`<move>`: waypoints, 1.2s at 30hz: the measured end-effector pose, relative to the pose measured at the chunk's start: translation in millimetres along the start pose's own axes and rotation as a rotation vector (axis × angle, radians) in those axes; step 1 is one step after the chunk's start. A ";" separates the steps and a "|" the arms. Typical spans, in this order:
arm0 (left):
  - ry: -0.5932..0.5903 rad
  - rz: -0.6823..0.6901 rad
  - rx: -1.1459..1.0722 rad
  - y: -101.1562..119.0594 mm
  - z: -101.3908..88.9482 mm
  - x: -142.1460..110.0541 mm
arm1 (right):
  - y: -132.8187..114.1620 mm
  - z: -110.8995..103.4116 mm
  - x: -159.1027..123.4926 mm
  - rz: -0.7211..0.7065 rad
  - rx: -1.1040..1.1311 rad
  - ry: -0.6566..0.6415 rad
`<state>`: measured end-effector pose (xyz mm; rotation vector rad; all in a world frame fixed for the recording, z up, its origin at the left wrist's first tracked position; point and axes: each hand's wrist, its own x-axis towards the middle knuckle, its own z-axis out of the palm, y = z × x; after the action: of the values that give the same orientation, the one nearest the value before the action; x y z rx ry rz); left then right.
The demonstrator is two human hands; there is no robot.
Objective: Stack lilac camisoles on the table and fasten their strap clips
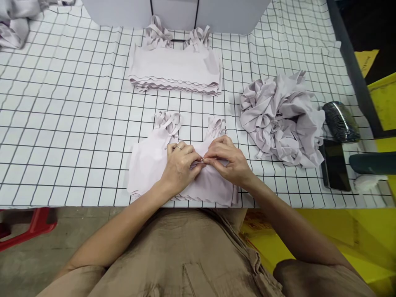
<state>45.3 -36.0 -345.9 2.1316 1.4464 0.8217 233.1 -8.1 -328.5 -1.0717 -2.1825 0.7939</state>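
A stack of pale lilac strappy tops (148, 165) lies flat in front of me, its thin straps bunched in two clumps at the upper edge. Over its middle, my left hand (182, 165) is closed in a pinch at the upper edge of the topmost one; a ring is on one finger. From the other side, my right hand (227, 159) pinches the same spot, thumb and forefinger together. A tiny shiny piece (202, 160) shows between the fingertips of both hands, too small to make out. The fingers partly hide the fabric there.
Beyond lies a second stack of tops (176, 64), below a pale grey box-like object (173, 14). A crumpled heap of the same garments (281, 119) is at right, beside a dark ribbed object (342, 121) and a phone (335, 165). More fabric (14, 24) lies far left.
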 end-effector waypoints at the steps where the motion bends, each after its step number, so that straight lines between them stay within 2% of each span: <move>1: 0.003 0.001 0.000 -0.1 0.0 0.0 | 0.2 0.1 -0.1 -0.002 -0.001 0.003; 12: -0.017 -0.009 -0.010 0.2 -1.1 0.5 | -0.4 1.4 -1.3 -0.041 0.034 0.050; 27: 0.044 0.062 0.015 -1.2 -0.3 -0.7 | 2.8 2.8 -3.8 -0.098 -0.010 0.046; 36: 0.002 0.062 -0.028 0.9 -6.2 -1.1 | 4.2 5.9 -16.2 -0.234 -0.071 0.178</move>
<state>41.3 -37.1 -341.0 2.1643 1.3683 0.8620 239.2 -21.0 -339.2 -0.8639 -2.1464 0.5001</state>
